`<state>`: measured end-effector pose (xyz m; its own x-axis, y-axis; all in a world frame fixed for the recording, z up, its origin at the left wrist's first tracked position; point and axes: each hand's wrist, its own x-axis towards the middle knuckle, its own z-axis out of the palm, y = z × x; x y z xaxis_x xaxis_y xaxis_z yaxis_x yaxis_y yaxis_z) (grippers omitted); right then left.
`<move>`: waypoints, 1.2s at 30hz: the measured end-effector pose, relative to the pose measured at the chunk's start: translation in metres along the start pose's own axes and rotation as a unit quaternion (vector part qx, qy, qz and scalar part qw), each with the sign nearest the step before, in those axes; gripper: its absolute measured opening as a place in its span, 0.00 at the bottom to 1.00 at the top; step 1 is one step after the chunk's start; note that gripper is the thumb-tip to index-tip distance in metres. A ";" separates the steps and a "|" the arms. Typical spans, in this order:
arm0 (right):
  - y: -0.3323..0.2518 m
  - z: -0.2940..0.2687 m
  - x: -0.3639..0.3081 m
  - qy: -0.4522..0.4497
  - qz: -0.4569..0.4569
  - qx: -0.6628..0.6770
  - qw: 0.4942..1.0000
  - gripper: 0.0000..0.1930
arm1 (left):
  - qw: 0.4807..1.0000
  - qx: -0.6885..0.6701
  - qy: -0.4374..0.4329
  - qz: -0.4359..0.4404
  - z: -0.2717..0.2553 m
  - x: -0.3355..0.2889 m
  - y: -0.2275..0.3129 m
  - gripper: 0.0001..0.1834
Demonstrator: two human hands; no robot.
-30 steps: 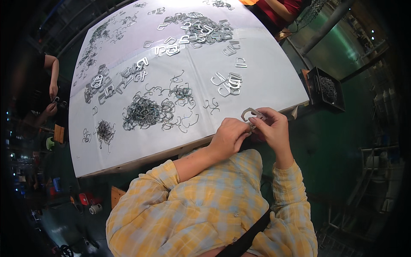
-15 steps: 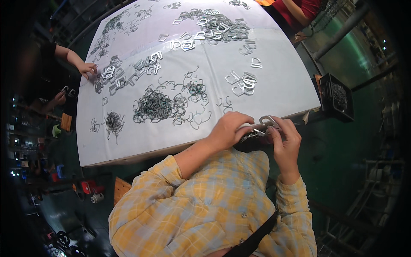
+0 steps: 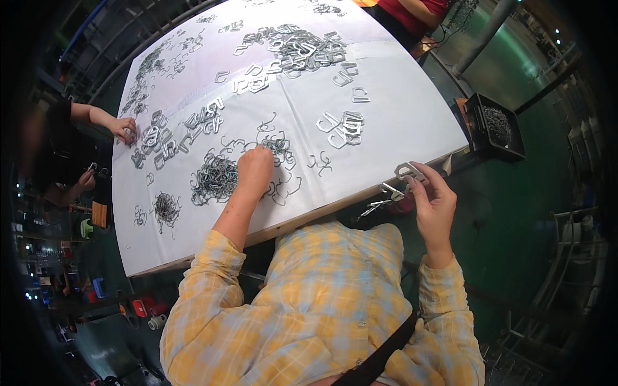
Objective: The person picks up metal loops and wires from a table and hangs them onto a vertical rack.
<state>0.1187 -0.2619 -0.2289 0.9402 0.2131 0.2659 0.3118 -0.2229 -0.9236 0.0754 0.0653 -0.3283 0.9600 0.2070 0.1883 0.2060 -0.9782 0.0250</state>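
My left hand [image 3: 256,168] reaches over the table, fingers curled down among thin bent wire pieces; its fingertips are hidden. Directly beside it lies a dense heap of dark wire pieces [image 3: 215,180]. At the table's near right edge, my right hand [image 3: 435,202] pinches a flat silver metal loop [image 3: 405,170] between thumb and fingers. Just left of those fingers, slim shiny metal parts [image 3: 383,196] stick out beside the table edge; whether they are joined to the loop I cannot tell.
On the white-covered table [image 3: 380,135] lie a small group of flat metal loops [image 3: 347,128], a large pile of them [image 3: 306,50] and a small wire heap [image 3: 166,209]. A black crate [image 3: 496,128] stands off the right corner. A co-worker's hand [image 3: 123,130] touches the left edge.
My left hand has left the right hand's side and moved left and forward onto the wire pieces. My right hand still holds the metal loop, which now shows more openly. The view has shifted slightly.
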 end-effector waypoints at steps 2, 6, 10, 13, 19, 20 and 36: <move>0.004 -0.002 0.001 0.028 -0.003 0.006 1.000 0.12 | 1.000 -0.012 -0.004 -0.005 -0.012 0.000 -0.001 0.04; 0.011 -0.006 0.005 0.072 0.027 0.052 0.996 0.11 | 0.988 -0.147 -0.005 -0.036 -0.035 0.014 0.010 0.04; 0.014 -0.007 0.006 0.100 0.033 0.083 0.991 0.08 | 0.854 -0.520 -0.001 -0.012 -0.068 0.023 0.074 0.04; 0.012 -0.008 0.007 0.106 0.033 0.052 0.992 0.06 | 0.807 -0.565 0.050 0.164 -0.100 0.026 0.130 0.05; 0.006 -0.010 0.000 0.106 0.003 0.010 0.994 0.05 | 0.803 -0.521 0.116 0.266 -0.115 0.030 0.190 0.06; 0.006 -0.013 -0.001 0.113 0.000 0.009 0.994 0.05 | 0.812 -0.499 0.126 0.277 -0.116 0.031 0.195 0.06; 0.006 -0.031 -0.003 0.188 -0.023 -0.043 0.981 0.07 | 0.800 -0.494 0.106 0.324 -0.121 0.038 0.226 0.06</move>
<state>0.1219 -0.2935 -0.2263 0.9041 -0.1371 0.4047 0.3502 -0.3047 -0.8857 0.1356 -0.1495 -0.1964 0.7289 -0.2527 0.6363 -0.6730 -0.4353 0.5980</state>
